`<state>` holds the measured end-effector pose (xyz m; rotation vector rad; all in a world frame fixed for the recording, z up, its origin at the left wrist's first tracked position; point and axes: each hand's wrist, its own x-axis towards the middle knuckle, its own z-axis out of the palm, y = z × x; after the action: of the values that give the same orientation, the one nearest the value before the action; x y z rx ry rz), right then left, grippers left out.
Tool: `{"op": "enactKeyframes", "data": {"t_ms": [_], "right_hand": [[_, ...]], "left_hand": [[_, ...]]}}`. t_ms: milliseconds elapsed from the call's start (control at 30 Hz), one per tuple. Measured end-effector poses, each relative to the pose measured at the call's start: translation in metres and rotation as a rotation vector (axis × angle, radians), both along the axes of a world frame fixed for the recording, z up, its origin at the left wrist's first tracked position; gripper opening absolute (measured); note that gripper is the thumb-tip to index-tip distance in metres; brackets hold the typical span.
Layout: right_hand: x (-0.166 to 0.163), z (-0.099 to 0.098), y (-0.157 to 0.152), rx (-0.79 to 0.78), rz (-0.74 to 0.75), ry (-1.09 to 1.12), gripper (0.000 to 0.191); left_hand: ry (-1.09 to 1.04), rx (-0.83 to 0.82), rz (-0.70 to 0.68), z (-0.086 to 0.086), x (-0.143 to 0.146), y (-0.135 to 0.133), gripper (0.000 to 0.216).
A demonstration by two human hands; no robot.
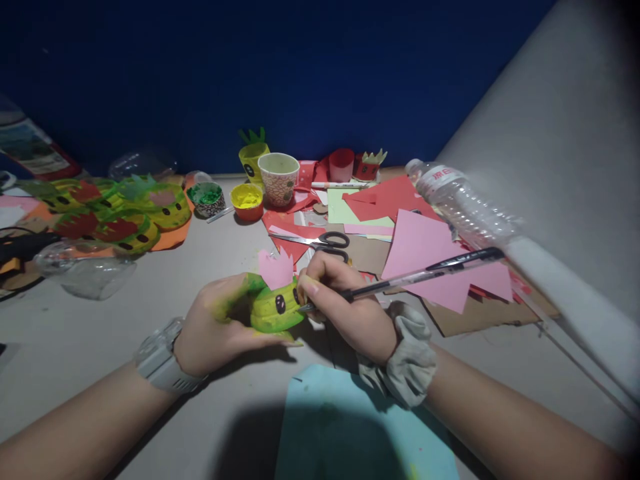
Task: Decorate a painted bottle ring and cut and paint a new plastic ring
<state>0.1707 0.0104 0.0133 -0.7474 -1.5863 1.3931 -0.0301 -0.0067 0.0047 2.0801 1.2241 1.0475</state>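
My left hand (220, 327) is closed round a small yellow-green painted cup (274, 311) lying on its side, with a pink paper crown (276, 268) at its top and a black oval eye drawn on it. My right hand (345, 303) pinches a black pen (425, 272), and the pen's tip touches the cup's face beside the eye. Yellow paint smears my left palm. A watch sits on my left wrist and a grey scrunchie on my right wrist.
Scissors (325, 241) lie just behind my hands on red paper. Pink paper (430, 257), cardboard and a plastic bottle (460, 200) are to the right. Paint bowls (247, 200), a patterned cup (278, 177) and finished fruit crafts (120, 213) stand at the back and left. Light blue paper (350, 427) lies near me.
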Motion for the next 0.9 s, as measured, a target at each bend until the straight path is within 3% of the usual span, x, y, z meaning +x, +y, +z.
{"op": "enactKeyframes", "data": {"t_ms": [467,667,800,900], "right_hand": [[0.0,0.0,0.0,-0.044,0.027,0.023,0.026],[-0.003,0.001,0.002,-0.229,0.058,0.373,0.023],[0.0,0.002,0.007,-0.228,-0.005,0.427,0.022],[0.003,0.001,0.01,-0.211,-0.133,0.361,0.027]], "left_hand": [[-0.008,0.006,0.003,0.0,0.002,0.0,0.039],[-0.157,-0.139,-0.035,0.003,0.006,-0.001,0.041],[-0.29,-0.213,-0.082,0.0,0.007,-0.002,0.039],[-0.397,-0.261,-0.072,-0.004,0.006,-0.002,0.049]]}}
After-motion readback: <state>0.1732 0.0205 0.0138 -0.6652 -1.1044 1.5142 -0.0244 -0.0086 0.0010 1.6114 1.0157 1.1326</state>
